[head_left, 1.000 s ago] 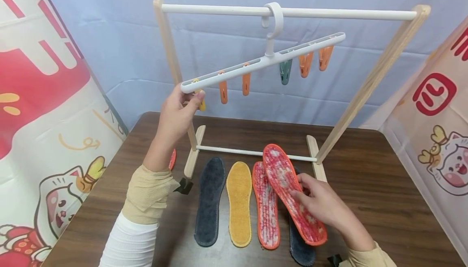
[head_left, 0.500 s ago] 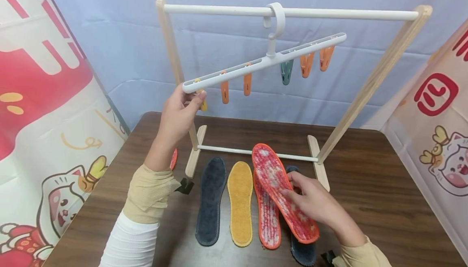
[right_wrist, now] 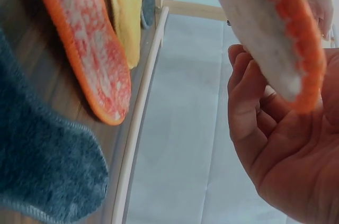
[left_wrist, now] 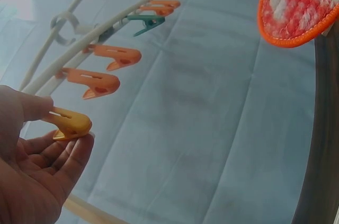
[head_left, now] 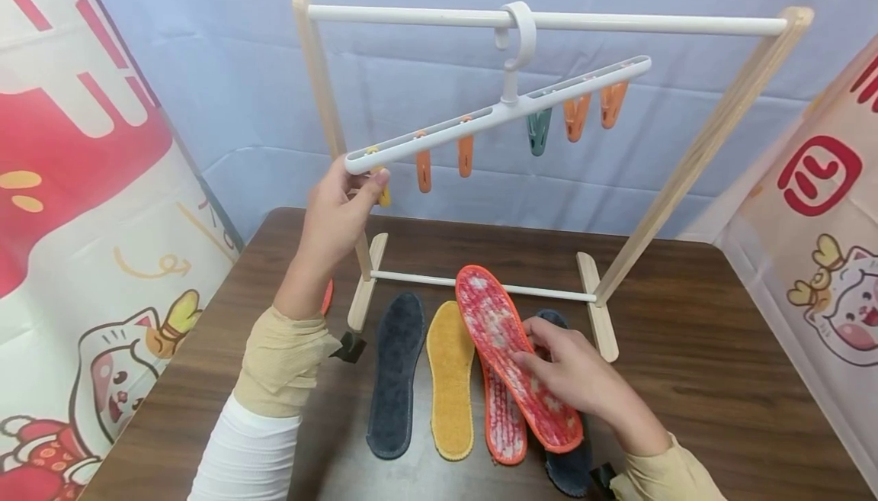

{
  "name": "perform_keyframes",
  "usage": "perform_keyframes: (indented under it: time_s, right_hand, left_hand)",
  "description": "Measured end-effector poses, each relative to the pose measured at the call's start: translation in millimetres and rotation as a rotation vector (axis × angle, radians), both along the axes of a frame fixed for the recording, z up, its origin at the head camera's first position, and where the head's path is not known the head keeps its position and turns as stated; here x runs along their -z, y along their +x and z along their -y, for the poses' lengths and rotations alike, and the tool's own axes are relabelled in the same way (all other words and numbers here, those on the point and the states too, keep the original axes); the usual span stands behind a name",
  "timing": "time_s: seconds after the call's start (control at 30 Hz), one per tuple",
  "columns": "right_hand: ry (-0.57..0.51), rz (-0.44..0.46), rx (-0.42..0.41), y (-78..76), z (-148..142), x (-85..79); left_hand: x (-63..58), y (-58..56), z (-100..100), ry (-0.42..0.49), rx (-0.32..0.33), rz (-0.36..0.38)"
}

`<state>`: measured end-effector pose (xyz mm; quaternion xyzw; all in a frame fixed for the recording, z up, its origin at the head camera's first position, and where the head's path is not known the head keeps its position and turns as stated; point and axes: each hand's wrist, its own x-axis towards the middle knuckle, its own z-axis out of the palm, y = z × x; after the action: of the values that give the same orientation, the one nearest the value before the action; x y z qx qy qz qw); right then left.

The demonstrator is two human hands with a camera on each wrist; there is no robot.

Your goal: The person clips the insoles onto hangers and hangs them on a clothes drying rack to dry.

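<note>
My left hand (head_left: pixel 334 215) is at the low left end of a white clip hanger (head_left: pixel 439 136), pinching its yellow clothespin (left_wrist: pixel 74 123) between thumb and fingers. Orange clothespins (head_left: pixel 466 156) and a green clothespin (head_left: pixel 538 132) hang along the hanger, whose hook (head_left: pixel 524 32) goes over the rack's bar. My right hand (head_left: pixel 572 370) grips a red-and-white insole (head_left: pixel 495 325) with orange edging by its side, raised and slanted over the table. Its pale underside faces the right wrist camera. A matching insole (head_left: pixel 504 428) lies partly hidden beneath it.
On the dark wood table (head_left: pixel 693 379) lie a dark grey insole (head_left: pixel 396 379), a yellow insole (head_left: pixel 452 386) and another dark insole (head_left: pixel 569 470) partly covered. The rack's wooden post (head_left: pixel 700 154) and low white bar (head_left: pixel 549 293) stand behind them. A red edge shows past my left forearm.
My right hand has carried the red-and-white insole leftward, so its tip now overlaps the yellow insole. My left hand stays at the hanger's end with the yellow clothespin.
</note>
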<state>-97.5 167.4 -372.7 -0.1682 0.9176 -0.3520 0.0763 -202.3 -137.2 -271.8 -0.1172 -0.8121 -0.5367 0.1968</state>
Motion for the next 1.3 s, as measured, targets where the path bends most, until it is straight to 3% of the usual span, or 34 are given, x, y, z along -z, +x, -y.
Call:
perform_keyframes:
  time_s: [0.73,1.1,1.3]
  right_hand:
    - [-0.029,-0.071,-0.042,-6.8,20,-4.0]
    - [-0.069,-0.008,-0.067,-7.9,30,-7.0]
    - [-0.057,-0.017,-0.073,-8.4,35,-9.3]
  left_hand:
    - [1.4,-0.6,1,-0.001,-0.003,0.013]
    - [2.7,-1.6,1,0.005,0.001,0.013]
    - [3.0,-2.0,2,0.001,-0.003,0.015]
